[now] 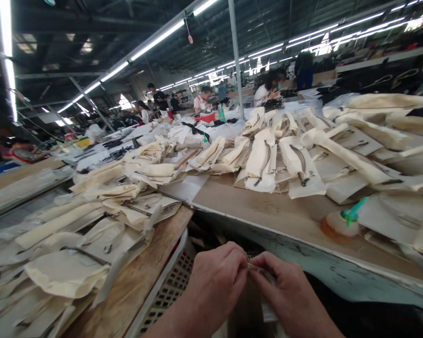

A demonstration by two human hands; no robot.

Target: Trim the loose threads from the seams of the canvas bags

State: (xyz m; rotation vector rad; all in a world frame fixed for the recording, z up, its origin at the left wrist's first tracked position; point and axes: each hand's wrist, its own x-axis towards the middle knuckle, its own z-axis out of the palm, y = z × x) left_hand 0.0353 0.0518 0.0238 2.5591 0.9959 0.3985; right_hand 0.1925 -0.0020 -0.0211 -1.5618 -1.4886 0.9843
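At the lower middle, below the table edge, my left hand [216,281] and my right hand [285,291] are close together. Both have their fingers closed in a pinch on the edge of a pale fabric piece [268,310]. Most of that piece is hidden behind the hands and in shadow. Cream fabric pieces [66,270] with dark strips lie in an overlapping heap to the left. More cream pieces [261,162] of the same look are spread over the table beyond my hands.
A white plastic basket [172,277] stands left of my forearm, beside a wooden board [141,267]. On the brown tabletop [254,206], a squat bottle with a green nozzle [352,213] stands at the right. A metal post [236,61] rises behind. Several people work farther back.
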